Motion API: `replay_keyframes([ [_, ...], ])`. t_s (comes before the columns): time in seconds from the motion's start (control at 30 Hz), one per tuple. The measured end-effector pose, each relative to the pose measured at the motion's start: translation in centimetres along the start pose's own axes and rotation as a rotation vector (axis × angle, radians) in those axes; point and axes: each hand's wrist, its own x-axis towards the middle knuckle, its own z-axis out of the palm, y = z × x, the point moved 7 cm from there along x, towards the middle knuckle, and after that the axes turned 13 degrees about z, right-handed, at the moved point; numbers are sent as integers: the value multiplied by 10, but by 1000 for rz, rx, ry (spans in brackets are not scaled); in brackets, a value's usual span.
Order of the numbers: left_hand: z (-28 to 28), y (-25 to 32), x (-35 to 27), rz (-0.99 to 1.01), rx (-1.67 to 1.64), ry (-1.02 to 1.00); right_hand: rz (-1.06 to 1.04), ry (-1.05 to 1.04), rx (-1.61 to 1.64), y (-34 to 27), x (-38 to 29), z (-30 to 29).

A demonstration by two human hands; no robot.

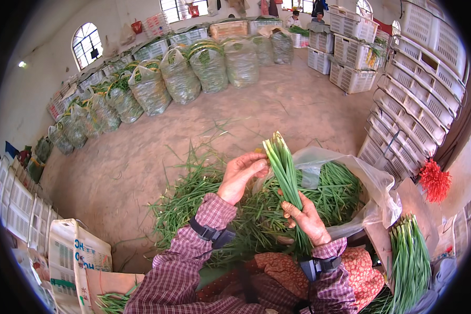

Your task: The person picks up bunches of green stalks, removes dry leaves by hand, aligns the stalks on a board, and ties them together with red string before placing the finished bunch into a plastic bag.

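Note:
My right hand (307, 220) grips a bundle of garlic chives (283, 167) around its middle. The pale cut ends point up and away from me, and the green leaves hang down toward my lap. Beside the pale ends is my left hand (241, 174), its thumb and fingertips drawn together against the bundle's left side; whether they pinch a stalk cannot be seen. Below and behind the bundle, a clear plastic bag (376, 196) stands open with loose chives (333, 192) inside. More chives (188, 200) lie heaped on the floor to the left.
A tidy bunch of chives (410, 251) rests on a board (420, 219) at my right. Stacked white plastic crates (412, 106) rise behind it, near a red string tassel (435, 180). Filled plastic bags (180, 78) line the far side. Other people (294, 19) are at the back.

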Motion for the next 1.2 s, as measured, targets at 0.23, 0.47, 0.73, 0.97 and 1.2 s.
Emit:
replay_keyframes([
  [0.23,-61,21,11,142,195,147,84,-147,149,-12,-22,-5],
  [0.47,-162,11,2,28,1229,48,165,-285,288,-20,-41,-13],
  [0.73,-111,-27,-20,-134,1603,-428,55,-53,-21,-23,-31,-13],
  [0.97,-22,-2,-16,-158,-48,-310,-168,179,-379,-38,-25,3],
  [1.2,31,4,1,-117,-403,-118,-329,467,-726,-16,-7,24],
])
